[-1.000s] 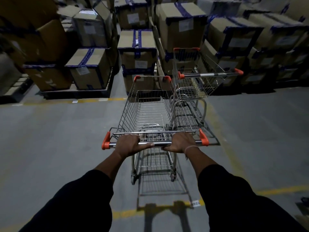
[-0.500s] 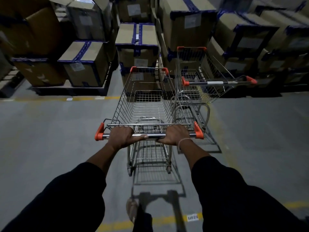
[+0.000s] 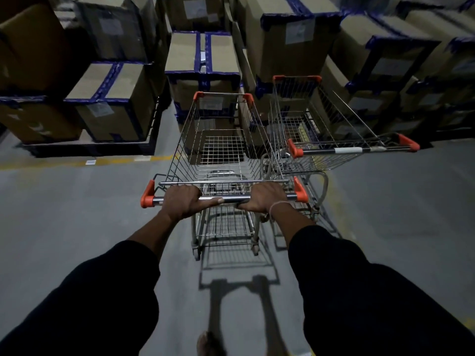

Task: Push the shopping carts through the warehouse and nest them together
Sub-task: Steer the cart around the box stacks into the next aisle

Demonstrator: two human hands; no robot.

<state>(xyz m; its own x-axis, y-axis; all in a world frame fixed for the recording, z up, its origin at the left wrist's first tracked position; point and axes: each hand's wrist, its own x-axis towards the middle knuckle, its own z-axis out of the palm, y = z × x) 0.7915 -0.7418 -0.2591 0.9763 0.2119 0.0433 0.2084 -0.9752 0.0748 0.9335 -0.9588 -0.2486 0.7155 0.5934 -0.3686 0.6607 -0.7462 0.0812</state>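
I see both hands wrapped around the chrome push bar of a silver wire shopping cart with orange corner caps (image 3: 223, 150) at the centre of the frame: the left hand (image 3: 183, 201) near the bar's left end, the right hand (image 3: 264, 197) near its right end, fingers curled over it. A second silver wire cart with an orange-capped handle (image 3: 331, 129) stands just beside it at centre right, angled, not nested. Both carts face stacked brown cardboard boxes with blue tape (image 3: 203, 55) filling the upper frame. The grey concrete floor (image 3: 77, 214) carries a yellow line at left.
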